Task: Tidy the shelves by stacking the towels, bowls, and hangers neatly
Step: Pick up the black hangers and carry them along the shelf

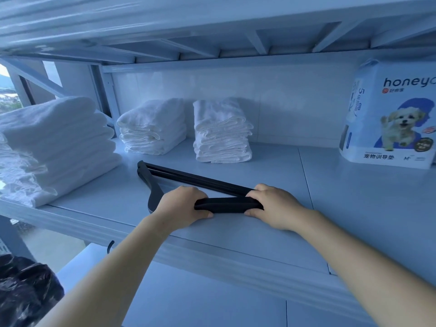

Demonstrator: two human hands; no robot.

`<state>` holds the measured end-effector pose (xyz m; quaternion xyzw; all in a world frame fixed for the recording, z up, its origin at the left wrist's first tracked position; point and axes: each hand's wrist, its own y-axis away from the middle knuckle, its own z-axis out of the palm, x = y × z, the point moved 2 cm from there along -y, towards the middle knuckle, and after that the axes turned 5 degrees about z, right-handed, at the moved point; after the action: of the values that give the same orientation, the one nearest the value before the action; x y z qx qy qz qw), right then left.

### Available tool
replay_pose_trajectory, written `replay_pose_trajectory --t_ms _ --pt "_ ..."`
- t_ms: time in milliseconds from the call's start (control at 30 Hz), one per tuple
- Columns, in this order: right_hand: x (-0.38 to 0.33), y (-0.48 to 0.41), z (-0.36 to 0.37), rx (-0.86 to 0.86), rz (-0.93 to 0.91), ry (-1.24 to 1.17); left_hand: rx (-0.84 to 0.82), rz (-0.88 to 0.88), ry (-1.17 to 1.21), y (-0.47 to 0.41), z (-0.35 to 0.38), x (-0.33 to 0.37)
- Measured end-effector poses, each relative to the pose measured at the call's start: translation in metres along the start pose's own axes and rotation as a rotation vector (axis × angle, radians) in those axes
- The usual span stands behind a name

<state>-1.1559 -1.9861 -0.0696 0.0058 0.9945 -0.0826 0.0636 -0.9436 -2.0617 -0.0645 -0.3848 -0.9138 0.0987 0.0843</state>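
Here both hands, left hand & right hand, gripped the near arm of the black hangers; long bar ran away back-left toward the towels.

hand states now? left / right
Left hand: closed on the black hangers, near the middle.
Right hand: closed on the same hangers' end.

I have one view only, from the camera worn on the head. It looks forward and slightly down into a white shelf, close enough that both forearms reach in from the bottom edge. The shelf board above fills the top of the frame. The wide lens bends the edges, so left of the shelf I can only make out what seems to be a window.
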Motion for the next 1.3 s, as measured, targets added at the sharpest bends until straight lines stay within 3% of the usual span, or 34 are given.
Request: replay_pose_trajectory --t_ms 200,600,900,1300 --pt "0.027 0.038 -0.009 -0.011 0.026 0.014 -0.004 0.084 0.042 -0.002 0.006 0.039" --pt "0.093 0.133 -0.022 0.183 0.164 0.163 0.008 0.234 0.099 -0.019 0.019 0.143" --pt "0.151 0.240 -0.049 0.194 0.287 0.083 -0.012 0.313 0.198 -0.021 0.030 0.253" --pt "0.214 0.387 -0.081 0.158 0.623 0.168 -0.085 0.574 0.229 -0.012 0.037 0.412"
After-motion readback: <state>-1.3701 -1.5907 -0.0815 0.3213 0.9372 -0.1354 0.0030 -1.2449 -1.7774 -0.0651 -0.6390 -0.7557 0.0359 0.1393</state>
